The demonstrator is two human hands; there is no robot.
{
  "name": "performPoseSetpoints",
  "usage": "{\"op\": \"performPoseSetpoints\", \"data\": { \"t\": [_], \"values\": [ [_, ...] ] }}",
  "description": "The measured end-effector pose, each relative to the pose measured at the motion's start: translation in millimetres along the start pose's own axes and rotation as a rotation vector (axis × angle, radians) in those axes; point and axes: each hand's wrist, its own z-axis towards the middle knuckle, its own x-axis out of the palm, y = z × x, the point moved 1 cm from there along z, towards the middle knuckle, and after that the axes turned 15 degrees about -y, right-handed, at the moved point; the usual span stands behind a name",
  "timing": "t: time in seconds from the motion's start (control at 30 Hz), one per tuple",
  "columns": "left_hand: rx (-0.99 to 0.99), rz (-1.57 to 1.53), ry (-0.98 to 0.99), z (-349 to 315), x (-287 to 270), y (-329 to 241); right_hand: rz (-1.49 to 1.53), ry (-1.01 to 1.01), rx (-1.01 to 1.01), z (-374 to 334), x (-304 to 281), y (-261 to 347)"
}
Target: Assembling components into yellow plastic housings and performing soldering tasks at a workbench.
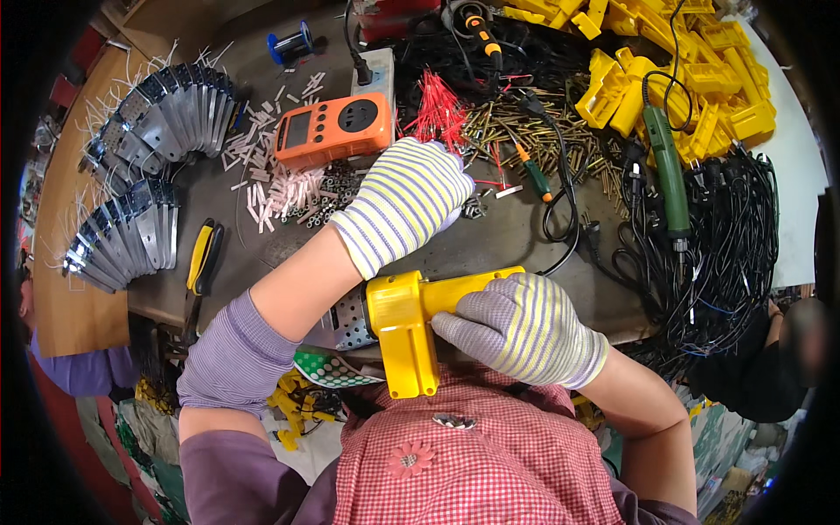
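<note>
A yellow plastic housing [404,337] with an angled body lies at the table's near edge, close to my apron. My right hand [529,331], in a striped knit glove, is closed around its handle part. A perforated metal plate [350,322] shows at the housing's left side, partly behind my left forearm. My left hand [409,199], gloved alike, reaches over the table beside small metal nuts [475,207] and a bundle of red-wired parts [437,107]. Its fingers are curled inward with the tips hidden, so anything in them cannot be made out.
An orange meter [334,129] stands behind scattered white tubes [284,194]. Long screws [542,131] and a small screwdriver [534,173] lie farther right. Yellow housings [691,70], a green power tool [667,175] and black cables [726,227] fill the right. Pliers [203,258] and fanned metal plates [140,223] lie left.
</note>
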Motion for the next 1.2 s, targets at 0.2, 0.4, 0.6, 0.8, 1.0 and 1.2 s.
{"op": "performPoseSetpoints", "data": {
  "t": [0.2, 0.4, 0.6, 0.8, 1.0, 1.2],
  "values": [
    [-0.125, -0.264, -0.223, -25, -27, 1, -0.005, 0.053, 0.058, -5, 9, -4],
    [-0.572, -0.67, -0.325, -98, -77, -11, 0.187, -0.019, -0.141, 14, 7, 0],
    [-0.81, -0.963, -0.357, -142, -93, -42, -0.002, -0.081, 0.401, 38, -12, -58],
    [-0.692, -1.085, -0.383, -163, -96, -67, -0.166, 0.178, 0.084, 27, 14, -99],
    [-0.391, -0.714, -0.331, -169, -100, -84, -0.301, 0.268, 0.003, 24, 9, -89],
    [-0.078, -0.46, -0.346, -165, -102, -94, -0.387, 0.356, -0.207, 35, 13, -84]
  ]
}}
